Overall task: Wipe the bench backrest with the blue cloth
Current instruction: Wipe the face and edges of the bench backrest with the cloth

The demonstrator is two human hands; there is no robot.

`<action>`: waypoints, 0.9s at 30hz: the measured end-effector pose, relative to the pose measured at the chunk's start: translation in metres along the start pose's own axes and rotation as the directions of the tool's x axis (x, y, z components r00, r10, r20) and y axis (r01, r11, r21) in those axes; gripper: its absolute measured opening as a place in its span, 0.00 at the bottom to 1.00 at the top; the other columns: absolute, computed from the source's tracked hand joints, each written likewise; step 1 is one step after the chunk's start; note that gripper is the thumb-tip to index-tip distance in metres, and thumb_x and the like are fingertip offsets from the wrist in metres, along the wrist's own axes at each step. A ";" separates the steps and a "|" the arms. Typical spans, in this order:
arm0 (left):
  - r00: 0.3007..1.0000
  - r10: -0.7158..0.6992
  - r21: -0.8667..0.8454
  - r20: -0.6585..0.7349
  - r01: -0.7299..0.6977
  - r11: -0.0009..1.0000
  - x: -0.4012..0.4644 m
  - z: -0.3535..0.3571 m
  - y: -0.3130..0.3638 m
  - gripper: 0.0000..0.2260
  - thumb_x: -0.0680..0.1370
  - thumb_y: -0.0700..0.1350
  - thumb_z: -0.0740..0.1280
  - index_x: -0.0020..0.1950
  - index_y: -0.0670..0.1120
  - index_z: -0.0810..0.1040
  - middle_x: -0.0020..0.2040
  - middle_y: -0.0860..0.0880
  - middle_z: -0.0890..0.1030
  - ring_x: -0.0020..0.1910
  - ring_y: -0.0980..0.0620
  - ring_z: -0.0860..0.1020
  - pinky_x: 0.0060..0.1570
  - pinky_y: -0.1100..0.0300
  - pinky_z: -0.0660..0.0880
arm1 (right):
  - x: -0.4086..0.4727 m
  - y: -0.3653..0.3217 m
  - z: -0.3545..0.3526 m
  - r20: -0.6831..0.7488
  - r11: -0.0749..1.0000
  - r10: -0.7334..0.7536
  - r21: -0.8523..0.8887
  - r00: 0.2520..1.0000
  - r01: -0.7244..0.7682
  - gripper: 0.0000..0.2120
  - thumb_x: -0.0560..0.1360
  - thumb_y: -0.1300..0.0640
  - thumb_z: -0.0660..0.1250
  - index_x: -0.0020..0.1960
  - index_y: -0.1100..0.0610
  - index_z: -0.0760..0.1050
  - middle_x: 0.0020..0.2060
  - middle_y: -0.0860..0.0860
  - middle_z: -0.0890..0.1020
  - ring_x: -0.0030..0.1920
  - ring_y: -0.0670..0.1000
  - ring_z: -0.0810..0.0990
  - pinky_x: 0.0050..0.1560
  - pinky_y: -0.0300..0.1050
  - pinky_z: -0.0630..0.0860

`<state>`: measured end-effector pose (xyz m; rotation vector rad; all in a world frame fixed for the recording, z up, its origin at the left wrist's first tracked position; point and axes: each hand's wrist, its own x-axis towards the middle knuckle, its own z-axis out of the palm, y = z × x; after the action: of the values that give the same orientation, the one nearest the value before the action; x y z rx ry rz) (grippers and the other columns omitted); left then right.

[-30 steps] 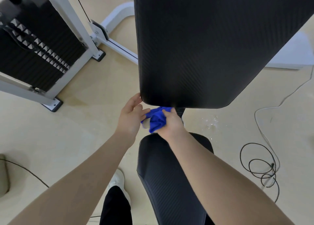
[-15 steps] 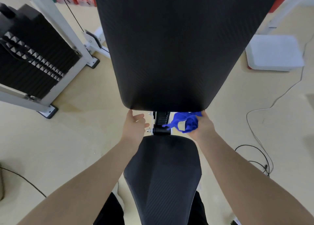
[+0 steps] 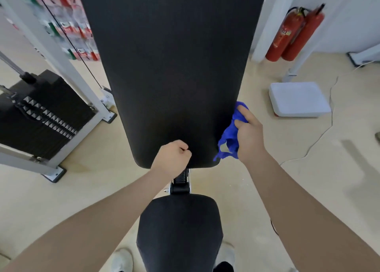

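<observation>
The black padded bench backrest [image 3: 172,66] rises up the middle of the view, with the black seat pad [image 3: 178,230] below it. My right hand [image 3: 249,136] holds the bunched blue cloth [image 3: 230,136] against the backrest's lower right edge; part of the cloth hangs down below the hand. My left hand [image 3: 172,158] is a closed fist resting on the backrest's lower front edge, left of centre, with nothing visible in it.
A black weight stack [image 3: 41,115] in a white frame [image 3: 67,62] with a cable stands at the left. Two red fire extinguishers [image 3: 294,33] stand at the back right. A white box [image 3: 298,99] and a white cord [image 3: 320,131] lie on the beige floor at the right.
My right hand carried the cloth from under the backrest's bottom edge out to its right side and upward. My left hand went from open fingers to a fist on the lower edge. The view tilted up.
</observation>
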<state>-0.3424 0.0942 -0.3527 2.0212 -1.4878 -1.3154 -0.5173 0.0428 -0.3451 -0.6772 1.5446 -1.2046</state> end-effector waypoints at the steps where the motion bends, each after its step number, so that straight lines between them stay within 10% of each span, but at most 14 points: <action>1: 0.996 0.087 0.054 -0.010 -0.086 0.995 -0.003 -0.003 0.014 0.12 0.77 0.43 0.60 0.58 0.46 0.76 0.42 0.49 0.81 0.39 0.49 0.78 0.44 0.55 0.78 | 0.003 0.004 -0.003 0.007 0.998 -0.006 -0.056 1.000 0.007 0.22 0.77 0.69 0.54 0.61 0.48 0.73 0.52 0.46 0.77 0.46 0.48 0.77 0.47 0.39 0.75; 5: 0.897 0.436 0.392 -0.074 -0.376 0.840 -0.008 -0.012 0.044 0.11 0.77 0.45 0.61 0.59 0.47 0.76 0.46 0.52 0.79 0.41 0.52 0.77 0.45 0.56 0.76 | 0.005 0.050 -0.007 0.025 0.901 0.128 -0.420 0.991 -0.106 0.27 0.75 0.70 0.52 0.69 0.51 0.69 0.53 0.51 0.76 0.47 0.53 0.75 0.48 0.45 0.73; 10: 0.499 0.867 0.791 -0.005 -0.529 0.309 0.000 -0.038 0.063 0.14 0.68 0.41 0.73 0.53 0.42 0.78 0.61 0.42 0.77 0.53 0.42 0.79 0.48 0.53 0.76 | 0.012 0.021 0.002 0.006 0.936 0.034 -0.351 0.999 -0.030 0.26 0.73 0.73 0.50 0.64 0.55 0.73 0.57 0.51 0.77 0.57 0.53 0.75 0.62 0.49 0.71; 16: 0.527 0.849 0.970 -0.024 -0.193 0.148 0.006 -0.063 0.097 0.33 0.61 0.53 0.78 0.59 0.43 0.68 0.73 0.40 0.63 0.71 0.39 0.63 0.70 0.45 0.55 | 0.008 -0.067 0.004 0.078 0.938 -0.265 -0.211 0.961 0.276 0.21 0.79 0.68 0.53 0.68 0.53 0.69 0.57 0.43 0.70 0.59 0.47 0.71 0.62 0.42 0.69; 22: 0.473 0.879 0.992 -0.056 -0.071 0.102 0.022 -0.066 0.097 0.26 0.65 0.42 0.76 0.57 0.42 0.66 0.74 0.40 0.61 0.71 0.39 0.63 0.69 0.45 0.52 | 0.010 -0.025 0.003 0.100 0.940 -0.114 -0.310 0.989 0.139 0.21 0.74 0.72 0.50 0.47 0.50 0.74 0.42 0.55 0.76 0.44 0.53 0.73 0.45 0.44 0.71; 27: 0.502 0.864 0.996 -0.044 -0.042 0.075 0.023 -0.066 0.096 0.25 0.65 0.44 0.76 0.56 0.43 0.67 0.75 0.42 0.59 0.71 0.41 0.60 0.69 0.44 0.53 | 0.011 -0.081 0.018 0.035 0.923 -0.302 -0.239 0.953 0.301 0.22 0.77 0.70 0.52 0.64 0.55 0.72 0.56 0.48 0.75 0.60 0.50 0.73 0.64 0.44 0.68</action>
<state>-0.3450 0.0173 -0.2623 1.6033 -2.4431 0.9542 -0.5164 -0.0007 -0.2736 -1.1084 1.6467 -1.2494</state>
